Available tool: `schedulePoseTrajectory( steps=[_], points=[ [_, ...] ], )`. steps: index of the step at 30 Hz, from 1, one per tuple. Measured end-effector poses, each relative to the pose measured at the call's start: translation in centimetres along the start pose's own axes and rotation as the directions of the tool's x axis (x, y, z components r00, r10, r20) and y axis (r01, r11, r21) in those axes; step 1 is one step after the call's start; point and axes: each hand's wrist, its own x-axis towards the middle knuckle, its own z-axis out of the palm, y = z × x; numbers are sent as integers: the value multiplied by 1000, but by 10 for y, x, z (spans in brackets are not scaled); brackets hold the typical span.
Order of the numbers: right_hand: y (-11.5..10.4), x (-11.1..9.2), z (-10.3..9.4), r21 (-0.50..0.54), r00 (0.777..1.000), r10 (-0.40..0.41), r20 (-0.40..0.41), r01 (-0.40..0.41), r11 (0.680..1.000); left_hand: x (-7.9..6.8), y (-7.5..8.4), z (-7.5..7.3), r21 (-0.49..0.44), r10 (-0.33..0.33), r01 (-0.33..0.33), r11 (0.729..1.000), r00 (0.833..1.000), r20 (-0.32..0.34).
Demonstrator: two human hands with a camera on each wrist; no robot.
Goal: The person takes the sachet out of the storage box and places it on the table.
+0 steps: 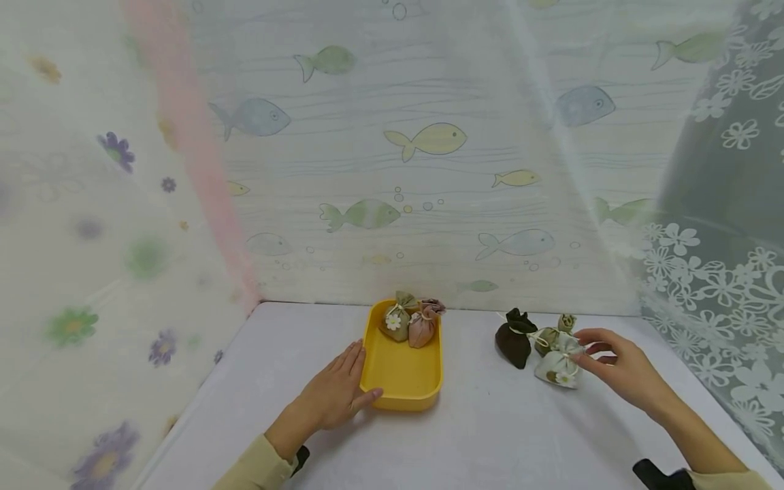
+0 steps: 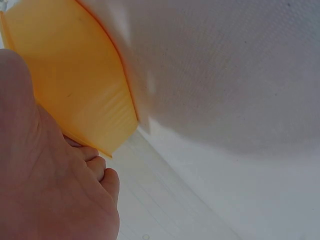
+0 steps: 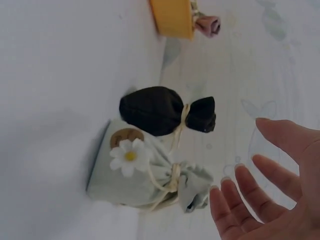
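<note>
My left hand (image 1: 335, 389) rests against the left side of a yellow tray (image 1: 401, 371), fingers straight along the rim and thumb at the front corner. Two small drawstring pouches lie in the tray's far end: an olive pouch (image 1: 395, 321) with a white flower and a pink pouch (image 1: 422, 327). On the right, my right hand (image 1: 621, 367) reaches to the gathered top of a pale grey pouch (image 1: 559, 369) with a daisy. In the right wrist view its fingers (image 3: 257, 195) are spread, with nothing between them. Beside it sits a dark brown pouch (image 3: 152, 110).
A green pouch (image 1: 545, 340) stands behind the pale grey one, partly hidden. White cloth covers the table (image 1: 478, 435). A fish-print curtain (image 1: 422, 204) hangs at the back, a flower-print curtain (image 1: 116, 272) at the left and a lace curtain (image 1: 723, 272) at the right.
</note>
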Motion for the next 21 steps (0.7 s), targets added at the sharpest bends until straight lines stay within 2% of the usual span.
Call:
schedulePoseTrajectory(
  steps=[11, 21],
  points=[
    [-37, 23, 21, 101, 995, -95, 13, 93, 991, 0, 1, -1, -11, -1, 1, 1000, 1000, -1],
    [-58, 47, 57, 206, 991, -130, 29, 122, 971, 3, -7, 11, 6, 17, -17, 1000, 999, -30]
  ],
)
